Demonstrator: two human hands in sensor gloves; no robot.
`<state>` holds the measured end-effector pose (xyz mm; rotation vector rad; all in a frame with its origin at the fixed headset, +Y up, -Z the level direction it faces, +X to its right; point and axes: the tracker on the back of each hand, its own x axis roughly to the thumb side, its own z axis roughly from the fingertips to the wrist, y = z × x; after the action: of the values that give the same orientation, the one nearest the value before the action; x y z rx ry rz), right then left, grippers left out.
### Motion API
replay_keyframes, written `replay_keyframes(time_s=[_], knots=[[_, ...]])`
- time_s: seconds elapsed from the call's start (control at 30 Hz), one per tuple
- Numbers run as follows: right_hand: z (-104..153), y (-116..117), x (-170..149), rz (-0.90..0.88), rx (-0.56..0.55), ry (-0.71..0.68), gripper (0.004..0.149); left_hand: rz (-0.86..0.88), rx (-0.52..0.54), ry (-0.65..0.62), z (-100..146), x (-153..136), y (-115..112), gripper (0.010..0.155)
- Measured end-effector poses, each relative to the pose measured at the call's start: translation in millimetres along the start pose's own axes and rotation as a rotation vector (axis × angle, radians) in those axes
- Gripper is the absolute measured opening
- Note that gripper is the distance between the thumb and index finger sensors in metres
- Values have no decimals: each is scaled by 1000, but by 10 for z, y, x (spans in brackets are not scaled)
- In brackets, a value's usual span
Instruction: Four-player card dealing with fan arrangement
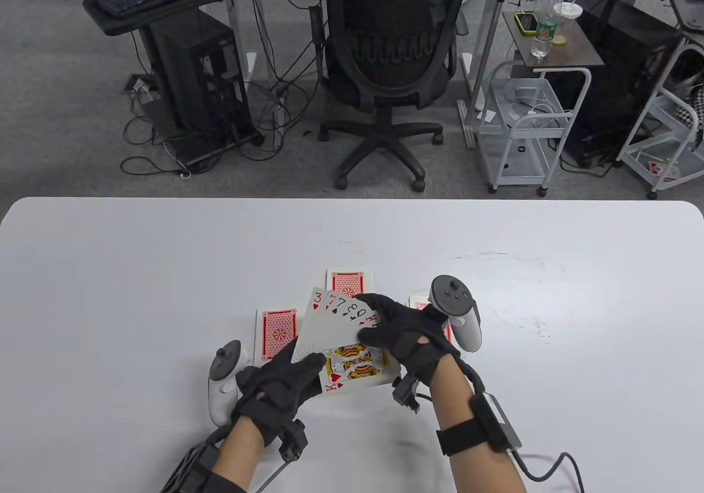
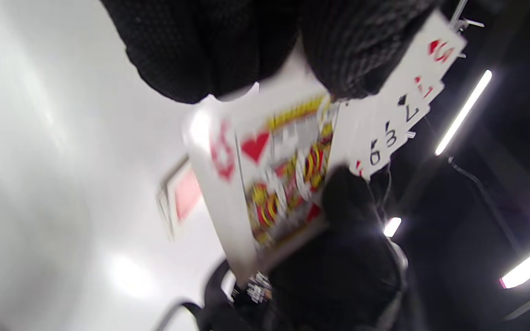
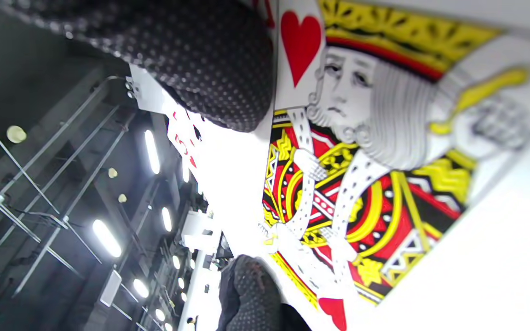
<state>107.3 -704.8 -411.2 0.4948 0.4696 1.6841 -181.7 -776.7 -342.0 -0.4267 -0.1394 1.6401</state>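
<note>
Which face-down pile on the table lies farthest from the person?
The centre pile, just beyond the fanned cards; the left pile lies nearer the person, and the right pile is mostly hidden.

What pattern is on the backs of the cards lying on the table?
The face-down cards have red backs with a round sunburst design and a white border, best seen in the table view.

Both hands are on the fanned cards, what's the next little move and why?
Probably lay the fan face up on the bare table near the person. Both the left hand and right hand grip it already spread, and face-down piles already lie at other seats.
</note>
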Motion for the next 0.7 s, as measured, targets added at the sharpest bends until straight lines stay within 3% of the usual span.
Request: replay_keyframes(time_s=[0.17,0.23,0.37,0.53,0.6,0.7], knots=[[-39,-191,-131,106,70,104,60,-162,105,-18,72,190,59,66],[-109,-192,-171,181,106,149,60,-313,111,-37,103,257,12,64],[-313,-87,-210,305,200,217,60,-600,37,-54,91,297,-214,63],[-528,113,-208,471,287,274,59,-1014,-113,27,-34,219,-595,62],[-584,185,-189,544,284,264,58,-1172,-147,76,-96,187,-721,62],[-617,274,-159,705,256,224,59,-1259,-181,118,-183,136,-806,62]])
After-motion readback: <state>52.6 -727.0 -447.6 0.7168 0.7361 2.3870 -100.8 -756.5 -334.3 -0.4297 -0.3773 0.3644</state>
